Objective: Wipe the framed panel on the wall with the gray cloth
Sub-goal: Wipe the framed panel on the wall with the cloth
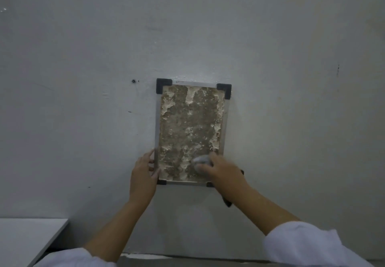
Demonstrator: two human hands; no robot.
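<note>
Gray wall (270, 79), white table (25, 237) lower left of our left hand (143, 173), which grips panel (190, 133) edge; right hand (223, 170) clutches blurry cloth (201, 161), frame corner hidden under it.

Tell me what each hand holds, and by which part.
The right hand grips the bunched gray cloth against the framed panel low down. The left hand holds the panel's lower left edge.
</note>
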